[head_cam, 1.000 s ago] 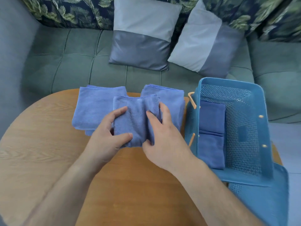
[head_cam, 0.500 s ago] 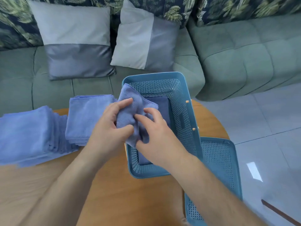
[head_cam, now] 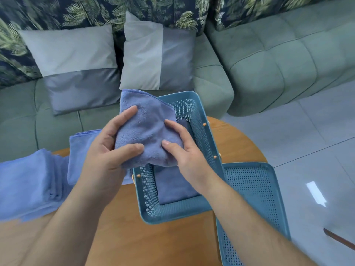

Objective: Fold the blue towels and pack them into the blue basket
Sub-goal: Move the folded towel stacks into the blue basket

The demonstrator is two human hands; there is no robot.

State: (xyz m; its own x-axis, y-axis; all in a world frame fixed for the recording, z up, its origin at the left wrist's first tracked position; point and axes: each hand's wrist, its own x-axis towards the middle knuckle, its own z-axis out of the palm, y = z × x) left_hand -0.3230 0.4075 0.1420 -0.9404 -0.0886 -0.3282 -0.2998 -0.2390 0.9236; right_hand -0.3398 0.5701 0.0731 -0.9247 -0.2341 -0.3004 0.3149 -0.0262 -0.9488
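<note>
A folded blue towel (head_cam: 148,129) is held in the air over the left part of the blue basket (head_cam: 172,214). My left hand (head_cam: 107,156) grips its left side, thumb on top and fingers curled round the edge. My right hand (head_cam: 184,150) grips its right side. Inside the basket lies a darker folded towel (head_cam: 172,187), partly hidden by the held towel and my right wrist. Two stacks of blue towels lie on the round wooden table (head_cam: 153,244): one stack (head_cam: 80,150) behind my left hand, another stack (head_cam: 26,187) at the far left.
A blue perforated lid (head_cam: 255,204) lies right of the basket, overhanging the table's edge. A green sofa (head_cam: 269,60) with two grey cushions (head_cam: 76,64) stands behind the table. Tiled floor (head_cam: 317,150) is at the right.
Both hands lifted the folded towel from the table and carried it right, over the basket. The view has swung right, so the towel stacks now sit at the left.
</note>
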